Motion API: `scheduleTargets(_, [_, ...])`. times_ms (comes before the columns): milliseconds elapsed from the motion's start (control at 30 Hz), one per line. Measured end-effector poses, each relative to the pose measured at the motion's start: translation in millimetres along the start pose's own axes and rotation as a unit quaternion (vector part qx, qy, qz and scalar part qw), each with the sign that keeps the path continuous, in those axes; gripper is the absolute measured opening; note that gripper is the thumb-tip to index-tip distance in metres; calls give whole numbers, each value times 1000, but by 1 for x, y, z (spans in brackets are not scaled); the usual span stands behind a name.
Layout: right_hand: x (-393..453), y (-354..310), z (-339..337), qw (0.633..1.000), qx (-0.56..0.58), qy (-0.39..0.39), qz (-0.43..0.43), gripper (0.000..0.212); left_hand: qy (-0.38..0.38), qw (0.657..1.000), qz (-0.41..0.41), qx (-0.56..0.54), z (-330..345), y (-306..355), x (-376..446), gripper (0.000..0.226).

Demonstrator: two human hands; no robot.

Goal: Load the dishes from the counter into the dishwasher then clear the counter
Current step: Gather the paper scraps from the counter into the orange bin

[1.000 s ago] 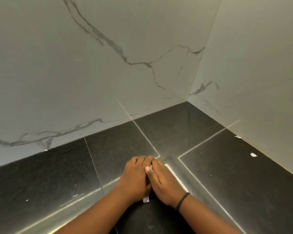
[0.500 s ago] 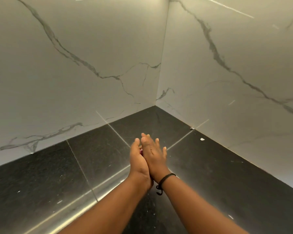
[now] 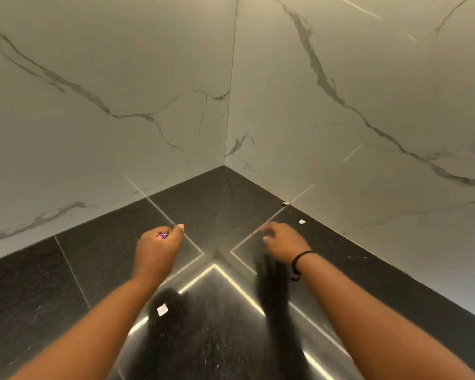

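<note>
Black stone counter (image 3: 99,270) fills the lower part of the view and runs into a corner where two pale, grey-veined marble walls (image 3: 121,78) meet. Above the counter, left of the crossing of its pale seams, the left hand (image 3: 157,248) is held up with its fingers curled round a small pink-purple scrap (image 3: 163,236), of which only a bit shows between thumb and forefinger; what the scrap is cannot be told. Well apart from it, right of the seams, the right hand (image 3: 283,242) hovers over the counter with its fingers loosely bent and spread, holding nothing, though its fingertips are blurred. A black band (image 3: 299,259) circles the right wrist. Both hands cast dark reflections on the glossy stone below them. One small white scrap (image 3: 162,309) lies on the counter beneath the left forearm, another white fleck (image 3: 302,221) lies just beyond the right hand near the right wall, and a tiny bit (image 3: 285,203) sits at the foot of that wall.
</note>
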State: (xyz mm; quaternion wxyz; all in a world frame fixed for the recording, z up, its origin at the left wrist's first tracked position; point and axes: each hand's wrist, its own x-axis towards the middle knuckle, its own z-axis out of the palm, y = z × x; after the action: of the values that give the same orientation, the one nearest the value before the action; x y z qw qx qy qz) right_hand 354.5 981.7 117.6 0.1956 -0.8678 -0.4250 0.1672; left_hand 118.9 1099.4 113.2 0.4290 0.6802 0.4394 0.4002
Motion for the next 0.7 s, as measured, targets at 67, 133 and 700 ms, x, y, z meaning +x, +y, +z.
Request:
scheduleTargets(67, [29, 34, -16, 986, -161, -17, 46, 40, -33, 968, 111, 221, -16, -24, 18, 49])
scheduleTargets(133, [56, 56, -30, 967, -249, -8, 55, 45, -66, 923, 154, 346, -23, -52, 36, 44])
scheduleTargets(700, [145, 77, 15, 954, -271, 77, 108, 30, -90, 870, 202, 442, -13, -110, 48, 49])
